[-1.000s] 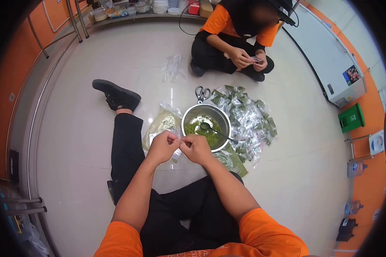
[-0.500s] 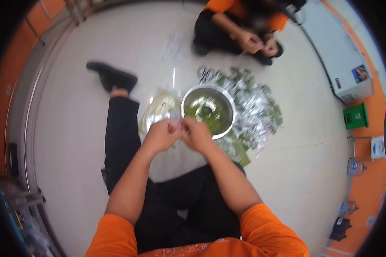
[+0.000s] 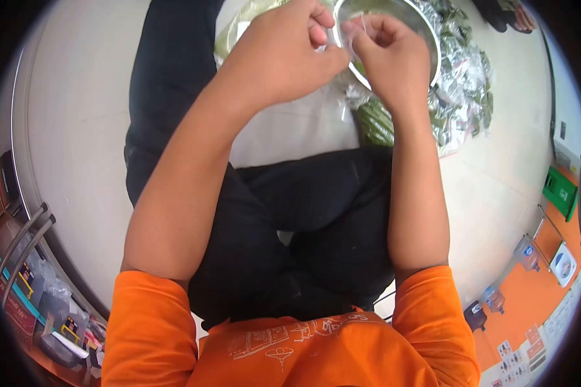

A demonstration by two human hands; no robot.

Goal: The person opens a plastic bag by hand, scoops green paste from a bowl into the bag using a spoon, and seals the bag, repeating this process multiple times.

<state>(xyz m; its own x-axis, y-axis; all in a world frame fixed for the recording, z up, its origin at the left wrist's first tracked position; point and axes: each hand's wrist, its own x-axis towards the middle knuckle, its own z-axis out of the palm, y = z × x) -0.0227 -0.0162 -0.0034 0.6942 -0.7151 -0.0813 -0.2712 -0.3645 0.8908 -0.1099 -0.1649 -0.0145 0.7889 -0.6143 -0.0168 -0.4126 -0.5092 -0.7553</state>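
Observation:
My left hand (image 3: 294, 55) is at the upper middle, its thumb stretched out and its fingers apart, with nothing visible in it. Beside it, the fingertips of my right hand (image 3: 397, 61) pinch a thin piece of clear plastic film (image 3: 353, 44); its full shape is hard to make out. Both hands are raised in front of a round metal bowl (image 3: 437, 55), and my right hand covers much of it. Green contents show inside the bowl. Left of it lies a clear bag of pale green stuff (image 3: 229, 35), partly behind my left hand.
Several clear packets with green leafy contents (image 3: 465, 84) are heaped right of the bowl. A green packet (image 3: 376, 122) lies near my knee. Another person's hand (image 3: 525, 19) shows at top right. A green bin (image 3: 560, 192) and water bottles (image 3: 528, 253) stand along the right wall.
My view has tipped down, so the bowl and packets sit higher in the picture. My hands, together before, are now apart, with the film in the right one.

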